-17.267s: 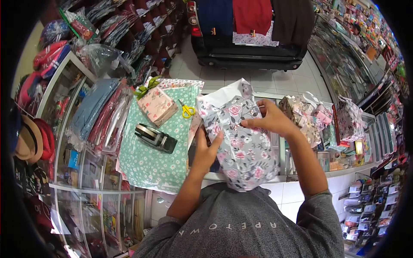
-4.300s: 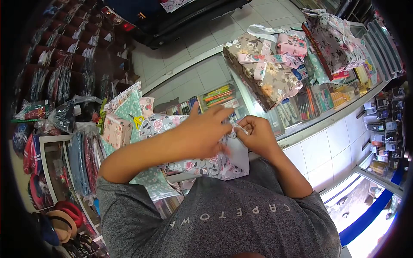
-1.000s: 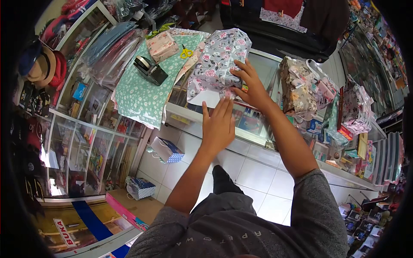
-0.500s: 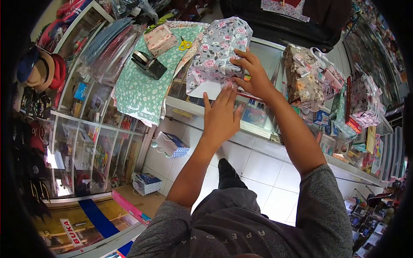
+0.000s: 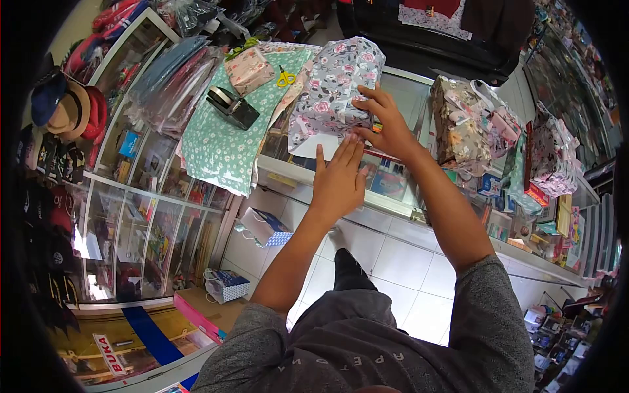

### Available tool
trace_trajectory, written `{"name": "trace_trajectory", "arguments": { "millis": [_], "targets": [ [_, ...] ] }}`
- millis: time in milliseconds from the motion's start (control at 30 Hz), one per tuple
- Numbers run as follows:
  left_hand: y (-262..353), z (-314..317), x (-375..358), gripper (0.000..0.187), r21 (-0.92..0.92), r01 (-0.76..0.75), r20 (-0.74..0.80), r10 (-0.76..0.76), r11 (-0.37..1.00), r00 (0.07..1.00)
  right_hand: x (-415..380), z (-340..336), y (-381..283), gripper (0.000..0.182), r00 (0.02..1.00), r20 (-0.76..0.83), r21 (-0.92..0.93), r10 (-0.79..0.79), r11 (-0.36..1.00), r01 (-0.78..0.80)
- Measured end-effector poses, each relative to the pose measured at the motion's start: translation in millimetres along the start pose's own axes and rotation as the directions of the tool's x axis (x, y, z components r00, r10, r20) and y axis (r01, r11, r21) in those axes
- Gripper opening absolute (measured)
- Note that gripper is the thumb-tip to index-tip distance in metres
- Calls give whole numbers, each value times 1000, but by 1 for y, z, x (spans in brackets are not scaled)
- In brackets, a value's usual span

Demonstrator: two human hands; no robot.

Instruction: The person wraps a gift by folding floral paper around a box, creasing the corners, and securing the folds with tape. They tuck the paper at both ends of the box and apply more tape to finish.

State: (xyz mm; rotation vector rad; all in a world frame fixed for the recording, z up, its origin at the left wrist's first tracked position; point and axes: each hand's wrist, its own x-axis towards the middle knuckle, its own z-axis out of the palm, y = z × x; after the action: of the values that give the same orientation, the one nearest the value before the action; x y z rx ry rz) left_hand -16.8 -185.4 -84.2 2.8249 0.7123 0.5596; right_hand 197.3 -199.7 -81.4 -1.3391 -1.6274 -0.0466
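Observation:
A box-shaped parcel in grey floral wrapping paper (image 5: pixel 337 82) lies on the glass counter, its near end showing a white underside flap (image 5: pixel 314 145). My left hand (image 5: pixel 337 180) is open, with extended fingers pressed to the near end of the parcel beside that flap. On the parcel's right side rests my right hand (image 5: pixel 388 124), open, its fingers spread over the edge and its thumb near my left fingertips. To the left, a black tape dispenser (image 5: pixel 232 108), yellow scissors (image 5: pixel 285 77) and a small pink floral parcel (image 5: pixel 249 70) lie on green floral paper sheets (image 5: pixel 223 147).
Right along the glass counter (image 5: pixel 403 92) stand a brown floral parcel (image 5: pixel 455 124) and a grey floral parcel (image 5: pixel 553 154). Plastic-wrapped goods (image 5: pixel 173 85) sit at left. Blue-and-white paper bags (image 5: pixel 265 226) and an open cardboard box (image 5: pixel 209 311) are on the floor side.
The view has shifted slightly, so the counter things appear a little lower. Both hands stay on the parcel, the left fingers having slid a little along its near end.

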Motion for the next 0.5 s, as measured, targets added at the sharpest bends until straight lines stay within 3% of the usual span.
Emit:
{"name": "trace_trajectory", "arguments": {
  "millis": [233, 300, 367, 433, 500],
  "targets": [
    [0, -41, -12, 53, -96, 44, 105, -33, 994, 994, 1, -2, -2, 56, 1000, 0, -21, 13, 1000, -13],
    [3, -56, 1, 49, -108, 171, 272, -136, 979, 953, 1, -2, -2, 56, 1000, -3, -20, 8, 1000, -8],
    [4, -39, 7, 51, -74, 206, 235, -184, 976, 954, 0, -2, -2, 56, 1000, 5, -17, -6, 1000, 6],
    [-9, 0, 10, 55, 24, 8, -49, -7, 1000, 999, 0, -2, 1, 61, 1000, 16, -54, -6, 999, 7],
    [-3, -3, 5, 58, 15, 55, 18, -55, 998, 998, -1, -2, 0, 61, 1000, 22, -60, -10, 998, 12]
  ]
}}
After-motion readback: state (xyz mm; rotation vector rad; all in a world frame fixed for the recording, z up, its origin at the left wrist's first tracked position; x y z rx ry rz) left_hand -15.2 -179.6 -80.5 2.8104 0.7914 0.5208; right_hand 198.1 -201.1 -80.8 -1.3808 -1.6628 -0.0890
